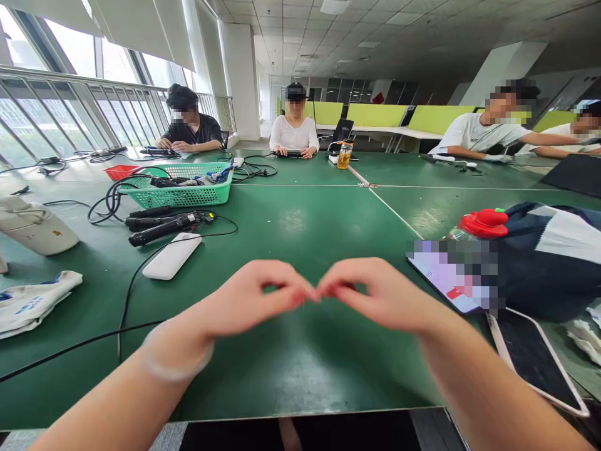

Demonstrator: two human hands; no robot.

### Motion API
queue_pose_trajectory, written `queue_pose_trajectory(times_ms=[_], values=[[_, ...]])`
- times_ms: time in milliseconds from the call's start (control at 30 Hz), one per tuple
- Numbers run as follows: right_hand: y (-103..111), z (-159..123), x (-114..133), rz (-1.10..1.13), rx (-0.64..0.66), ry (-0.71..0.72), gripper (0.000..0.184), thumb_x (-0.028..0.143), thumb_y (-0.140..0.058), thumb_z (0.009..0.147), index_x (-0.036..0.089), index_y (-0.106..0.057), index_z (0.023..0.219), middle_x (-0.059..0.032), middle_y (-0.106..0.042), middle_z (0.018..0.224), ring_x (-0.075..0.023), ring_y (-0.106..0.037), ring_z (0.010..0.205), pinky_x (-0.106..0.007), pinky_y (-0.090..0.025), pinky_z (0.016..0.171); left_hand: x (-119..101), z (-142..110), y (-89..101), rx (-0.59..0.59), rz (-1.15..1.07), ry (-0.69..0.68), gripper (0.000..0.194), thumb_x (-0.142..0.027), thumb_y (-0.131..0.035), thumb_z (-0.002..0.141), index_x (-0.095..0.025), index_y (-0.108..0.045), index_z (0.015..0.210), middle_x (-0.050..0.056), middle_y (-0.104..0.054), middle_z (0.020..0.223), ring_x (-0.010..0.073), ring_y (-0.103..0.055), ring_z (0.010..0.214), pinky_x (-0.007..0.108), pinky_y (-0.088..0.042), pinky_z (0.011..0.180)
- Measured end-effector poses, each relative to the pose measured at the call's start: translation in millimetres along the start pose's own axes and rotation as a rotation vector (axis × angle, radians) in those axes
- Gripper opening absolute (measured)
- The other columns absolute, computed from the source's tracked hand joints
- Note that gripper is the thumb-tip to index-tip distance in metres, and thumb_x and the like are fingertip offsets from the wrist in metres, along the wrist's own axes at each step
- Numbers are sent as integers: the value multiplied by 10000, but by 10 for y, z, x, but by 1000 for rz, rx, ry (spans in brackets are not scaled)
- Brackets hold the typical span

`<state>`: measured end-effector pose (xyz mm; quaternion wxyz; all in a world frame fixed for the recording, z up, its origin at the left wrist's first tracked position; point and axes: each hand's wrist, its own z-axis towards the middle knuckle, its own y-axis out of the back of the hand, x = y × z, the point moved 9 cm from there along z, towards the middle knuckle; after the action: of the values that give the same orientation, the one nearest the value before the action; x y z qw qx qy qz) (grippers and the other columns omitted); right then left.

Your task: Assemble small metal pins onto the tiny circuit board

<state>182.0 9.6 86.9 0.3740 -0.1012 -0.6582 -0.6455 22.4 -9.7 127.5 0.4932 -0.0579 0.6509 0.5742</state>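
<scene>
Over the green table (300, 363), my left hand (253, 297) and my right hand (375, 294) come together in front of me. Each hand is closed in a pinch, with the thumb against the bent fingers and a small gap showing inside the curl. Their fingertips meet or nearly meet in the middle, slightly blurred. Nothing shows between the fingers of either hand. A pale band circles my left wrist. Closest to my left hand lies a white power bank (173, 257). A lit phone (444, 275) lies to the right of my right hand.
Black handheld devices (164, 228) with cables lie by a green basket (188, 197). White gloves (37, 304) and a pale container (35, 225) are at left. On the right are a dark bag (549, 269), a red-capped bottle (486, 222) and another phone (535, 357). Several people sit around the table.
</scene>
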Motion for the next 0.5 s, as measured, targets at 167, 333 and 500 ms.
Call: queue_pose_trajectory(times_ms=[167, 333, 500], values=[[-475, 471, -280, -102, 53, -56, 169, 176, -612, 793, 181, -702, 936, -24, -660, 845, -127, -557, 734, -257, -418, 704, 769, 589, -415, -93, 339, 151, 444, -220, -585, 777, -156, -612, 1215, 106, -610, 1246, 242, -575, 1125, 347, -441, 1018], [-735, 616, -485, -20, -38, -22, 142, 225, -630, 803, 193, -688, 929, -11, -628, 841, -117, -526, 750, -247, -397, 699, 1053, 570, -524, -124, 346, 121, 451, -232, -550, 819, -142, -575, 1259, 114, -587, 1280, 243, -533, 1195, 363, -409, 1068], [-770, 555, -481, -25, -42, -13, 89, 214, -639, 806, 188, -664, 886, -7, -609, 839, -113, -504, 737, -248, -385, 693, 1189, 555, -500, -190, 280, 186, 369, -207, -479, 853, -166, -632, 1187, 81, -657, 1164, 214, -592, 1084, 356, -448, 1018]])
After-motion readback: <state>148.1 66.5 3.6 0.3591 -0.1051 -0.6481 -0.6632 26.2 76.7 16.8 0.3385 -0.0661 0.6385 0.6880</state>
